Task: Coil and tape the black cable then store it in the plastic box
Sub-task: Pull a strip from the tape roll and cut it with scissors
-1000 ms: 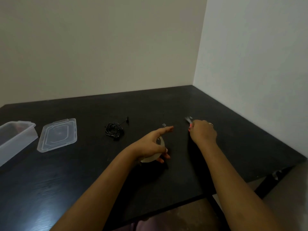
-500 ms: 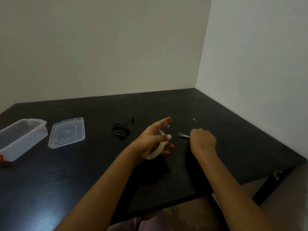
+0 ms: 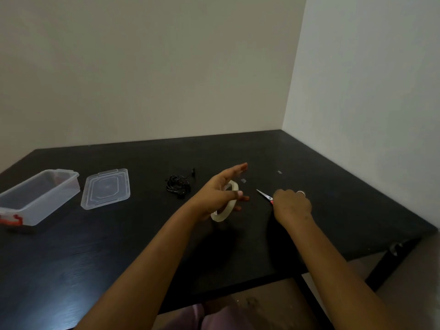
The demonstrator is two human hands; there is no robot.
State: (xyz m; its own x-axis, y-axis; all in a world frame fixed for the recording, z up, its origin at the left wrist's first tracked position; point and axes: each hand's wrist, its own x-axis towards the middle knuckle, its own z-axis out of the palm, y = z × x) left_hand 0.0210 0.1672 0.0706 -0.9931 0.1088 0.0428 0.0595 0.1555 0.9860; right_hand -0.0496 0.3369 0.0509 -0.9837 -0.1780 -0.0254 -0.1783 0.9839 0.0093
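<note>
The black cable (image 3: 178,186) lies in a loose bundle on the black table (image 3: 95,246), left of my hands. My left hand (image 3: 222,190) holds a roll of clear tape (image 3: 225,206) just above the table, index finger stretched forward. A small piece of tape (image 3: 243,180) hangs near that fingertip. My right hand (image 3: 291,206) is shut on small scissors (image 3: 264,194) with red handles, blades pointing left toward the tape roll. The clear plastic box (image 3: 38,198) stands open at the far left.
The box's clear lid (image 3: 106,188) lies flat beside the box. Another small scrap of tape (image 3: 279,172) sits on the table beyond my right hand. Walls close the table's back and right sides. The table's front edge runs under my forearms.
My right hand drew back toward me with the scissors, whose blades now point at the roll. The left hand lifted the roll slightly. The view shifted left, showing more of the box.
</note>
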